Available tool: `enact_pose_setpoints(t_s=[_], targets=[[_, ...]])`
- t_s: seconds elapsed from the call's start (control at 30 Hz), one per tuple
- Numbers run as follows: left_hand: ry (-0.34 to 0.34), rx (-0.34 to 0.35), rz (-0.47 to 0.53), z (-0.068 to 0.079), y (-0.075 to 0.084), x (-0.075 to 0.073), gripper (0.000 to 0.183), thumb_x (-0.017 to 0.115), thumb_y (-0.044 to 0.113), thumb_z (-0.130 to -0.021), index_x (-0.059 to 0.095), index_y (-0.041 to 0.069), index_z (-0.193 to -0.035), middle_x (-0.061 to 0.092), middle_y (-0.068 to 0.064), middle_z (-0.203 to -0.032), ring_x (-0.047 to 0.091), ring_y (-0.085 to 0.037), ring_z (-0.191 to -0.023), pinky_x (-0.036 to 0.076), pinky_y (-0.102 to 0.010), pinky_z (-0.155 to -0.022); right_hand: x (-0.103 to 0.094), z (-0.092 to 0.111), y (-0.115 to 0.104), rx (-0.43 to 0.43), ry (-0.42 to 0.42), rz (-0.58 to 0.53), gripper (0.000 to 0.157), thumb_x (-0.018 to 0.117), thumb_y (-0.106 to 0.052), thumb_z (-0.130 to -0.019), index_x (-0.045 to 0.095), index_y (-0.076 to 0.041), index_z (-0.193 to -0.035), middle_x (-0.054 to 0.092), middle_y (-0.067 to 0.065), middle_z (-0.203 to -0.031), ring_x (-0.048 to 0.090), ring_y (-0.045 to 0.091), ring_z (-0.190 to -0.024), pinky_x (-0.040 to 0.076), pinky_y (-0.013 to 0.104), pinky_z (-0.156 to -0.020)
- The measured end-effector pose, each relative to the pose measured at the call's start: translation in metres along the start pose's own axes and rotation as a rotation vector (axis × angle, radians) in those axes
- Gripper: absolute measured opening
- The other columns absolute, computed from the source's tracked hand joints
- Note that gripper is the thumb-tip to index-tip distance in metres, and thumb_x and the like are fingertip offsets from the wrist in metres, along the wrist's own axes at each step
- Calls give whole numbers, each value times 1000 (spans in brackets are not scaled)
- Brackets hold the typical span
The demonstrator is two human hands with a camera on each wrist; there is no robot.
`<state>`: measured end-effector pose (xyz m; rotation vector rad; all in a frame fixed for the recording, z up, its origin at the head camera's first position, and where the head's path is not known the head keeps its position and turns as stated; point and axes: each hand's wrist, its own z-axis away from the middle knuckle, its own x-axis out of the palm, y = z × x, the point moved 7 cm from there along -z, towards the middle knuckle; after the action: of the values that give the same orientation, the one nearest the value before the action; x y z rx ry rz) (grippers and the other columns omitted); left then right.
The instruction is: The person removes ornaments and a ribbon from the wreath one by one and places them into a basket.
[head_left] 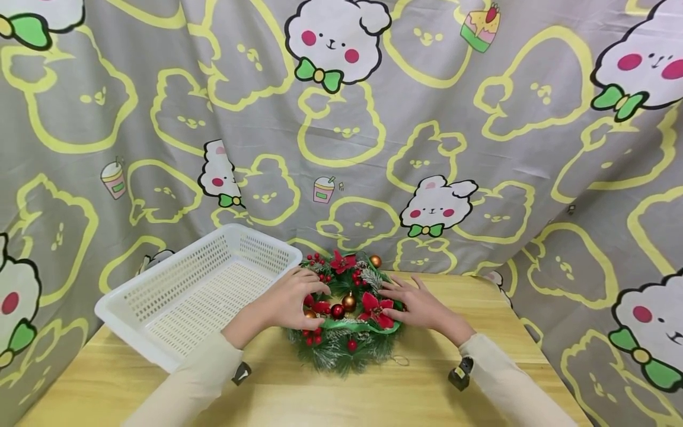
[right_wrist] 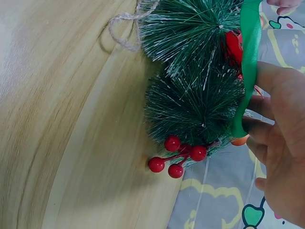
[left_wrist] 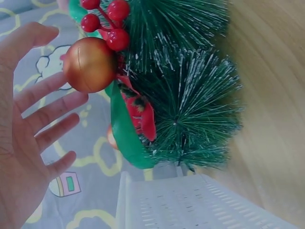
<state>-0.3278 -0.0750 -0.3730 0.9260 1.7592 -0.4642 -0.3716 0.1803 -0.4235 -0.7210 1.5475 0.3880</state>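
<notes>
A Christmas wreath [head_left: 344, 353] of frosted green pine lies on the table, trimmed with red flowers [head_left: 376, 309], berries, gold and red baubles and a green ribbon [right_wrist: 249, 52]. My left hand [head_left: 296, 299] is over its left side, thumb and fingers apart. In the left wrist view those fingers spread beside a gold bauble [left_wrist: 90, 65], not wrapped round it. On the opposite side my right hand [head_left: 418, 303] rests at the wreath's edge with its fingers loosely extended. The right wrist view has these fingers behind the ribbon, their tips partly hidden.
A white perforated plastic basket [head_left: 136, 338] stands left of the wreath, close to my left forearm. A loop of twine [right_wrist: 121, 31] sticks out from the wreath onto the wooden table [head_left: 320, 397]. Behind hangs a grey cartoon-print curtain [head_left: 352, 178].
</notes>
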Motion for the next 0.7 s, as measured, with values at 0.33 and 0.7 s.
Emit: enact_pose_setpoints(t_s=[0.33,0.7], targets=[[64,73,-28,5,0,1,31,83,42,-72,69,20,-87,63,5,-80,49,-10,-80,43,-40,-88,0,-1,1,-7,1,31,52,60,-45,-101,59,-16,-144,49,10,-156,31,37,-153,10,72,-119],[-79,-49,47,0,-5,-1,31,87,41,-68,72,20,-85,64,7,-77,49,-10,-80,42,-37,-84,-2,-2,1,-6,2,15,51,62,-43,-100,61,-15,-143,50,9,-156,29,36,-154,10,74,-118]])
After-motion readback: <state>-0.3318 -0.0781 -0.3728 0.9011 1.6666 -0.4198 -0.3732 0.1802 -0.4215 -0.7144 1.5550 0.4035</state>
